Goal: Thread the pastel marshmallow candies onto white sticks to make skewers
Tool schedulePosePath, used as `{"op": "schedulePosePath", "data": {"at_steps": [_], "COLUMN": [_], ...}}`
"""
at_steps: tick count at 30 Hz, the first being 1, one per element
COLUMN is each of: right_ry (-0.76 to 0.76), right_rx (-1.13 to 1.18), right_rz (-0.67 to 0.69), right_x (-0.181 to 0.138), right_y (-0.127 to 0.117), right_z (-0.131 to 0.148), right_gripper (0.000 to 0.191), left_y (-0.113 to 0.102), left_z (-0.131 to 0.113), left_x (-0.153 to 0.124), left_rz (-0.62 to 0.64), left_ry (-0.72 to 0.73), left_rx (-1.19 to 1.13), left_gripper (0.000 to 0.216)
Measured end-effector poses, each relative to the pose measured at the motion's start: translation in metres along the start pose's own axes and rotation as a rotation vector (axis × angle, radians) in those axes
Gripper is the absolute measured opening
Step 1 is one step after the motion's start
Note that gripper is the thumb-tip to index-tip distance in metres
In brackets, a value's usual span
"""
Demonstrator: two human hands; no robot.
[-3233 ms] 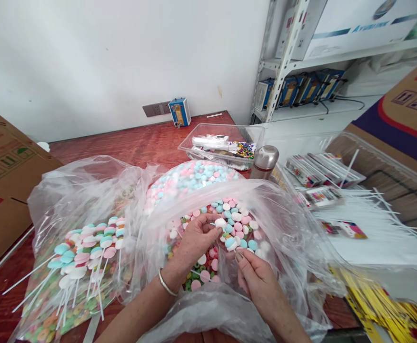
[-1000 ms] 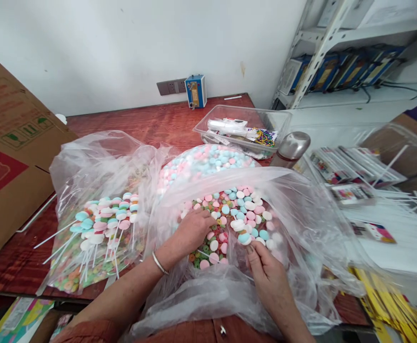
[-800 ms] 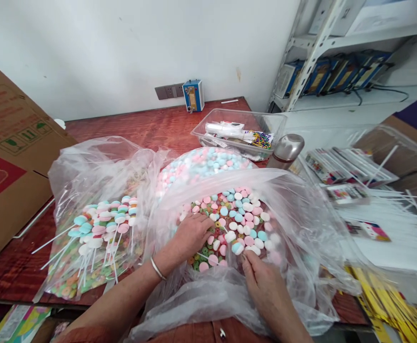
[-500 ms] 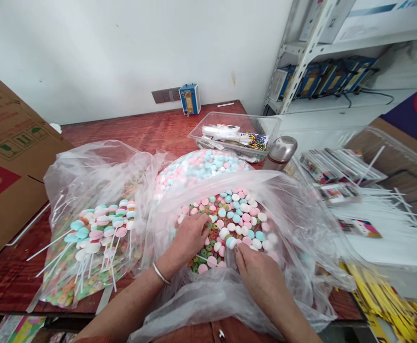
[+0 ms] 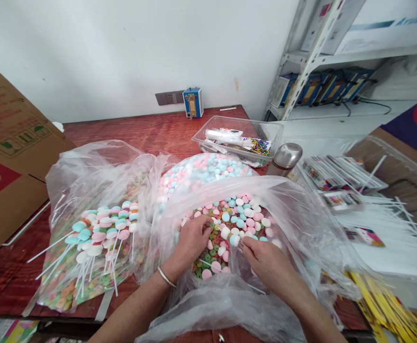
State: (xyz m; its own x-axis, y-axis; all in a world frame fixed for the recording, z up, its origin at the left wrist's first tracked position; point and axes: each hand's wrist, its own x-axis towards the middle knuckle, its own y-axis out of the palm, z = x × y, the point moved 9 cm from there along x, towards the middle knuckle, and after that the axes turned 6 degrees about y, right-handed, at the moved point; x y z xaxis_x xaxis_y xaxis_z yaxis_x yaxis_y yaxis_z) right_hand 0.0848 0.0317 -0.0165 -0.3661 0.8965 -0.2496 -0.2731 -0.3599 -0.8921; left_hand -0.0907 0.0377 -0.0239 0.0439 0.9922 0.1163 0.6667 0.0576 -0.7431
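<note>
My left hand (image 5: 195, 237), with a bracelet at the wrist, is pinched closed over an open clear plastic bag (image 5: 208, 300). What lies between its fingertips is too small to make out. My right hand (image 5: 267, 259) is closed too, its fingertips at a blue-and-white marshmallow (image 5: 234, 240). A white marshmallow (image 5: 225, 232) sits in line between the two hands. Below them are loose pink, white and blue marshmallows and green and orange cereal rings (image 5: 200, 269). To the left, stacked marshmallows on white sticks (image 5: 104, 228) lie on another bag of cereal rings (image 5: 60, 293).
Behind the open bag is a bag of pastel marshmallows (image 5: 208, 166). A clear plastic tub (image 5: 208, 125) and a metal-capped flask (image 5: 287, 156) stand farther back. A cardboard box (image 5: 12, 143) borders the left; white sticks (image 5: 390, 228) and yellow strips (image 5: 383, 300) lie right.
Both hands have shifted slightly right in the view, along with the scene. The blue-and-white marshmallow stays at the right fingertips. Both hands remain pinched.
</note>
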Motion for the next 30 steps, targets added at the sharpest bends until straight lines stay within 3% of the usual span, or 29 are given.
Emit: {"op": "schedulePosePath", "data": {"at_steps": [5,15,18,21,23,26,30], "right_ry": [0.003,0.028,0.045,0.083,0.101,0.136,0.236], "right_rx": [0.350,0.338,0.358,0.437,0.538,0.752,1.283], "right_rz": [0.029,0.039,-0.001,-0.076,-0.119,-0.175,0.007], "right_x": [-0.019,-0.022,-0.025,-0.028,-0.029,-0.029,-0.022], "right_y": [0.018,0.024,0.031,0.036,0.039,0.044,0.075], "right_z": [-0.019,-0.018,-0.016,-0.016,-0.015,-0.016,-0.013], "right_gripper": [0.033,0.037,0.039,0.040,0.037,0.031,0.036], "left_y": [0.002,0.007,0.006,0.009,0.012,0.013,0.018], "left_z": [-0.003,-0.022,-0.015,-0.008,-0.012,-0.029,-0.047], "left_x": [0.001,-0.002,-0.004,-0.009,-0.013,-0.019,-0.023], "left_rz": [0.001,0.082,0.058,0.029,0.014,-0.002,0.041], "left_ry": [-0.051,0.049,-0.044,-0.159,-0.180,-0.085,0.029], "left_rx": [-0.169,-0.111,-0.137,-0.307,-0.402,-0.379,-0.364], "left_gripper": [0.014,0.018,0.014,0.022,0.027,0.029,0.033]}}
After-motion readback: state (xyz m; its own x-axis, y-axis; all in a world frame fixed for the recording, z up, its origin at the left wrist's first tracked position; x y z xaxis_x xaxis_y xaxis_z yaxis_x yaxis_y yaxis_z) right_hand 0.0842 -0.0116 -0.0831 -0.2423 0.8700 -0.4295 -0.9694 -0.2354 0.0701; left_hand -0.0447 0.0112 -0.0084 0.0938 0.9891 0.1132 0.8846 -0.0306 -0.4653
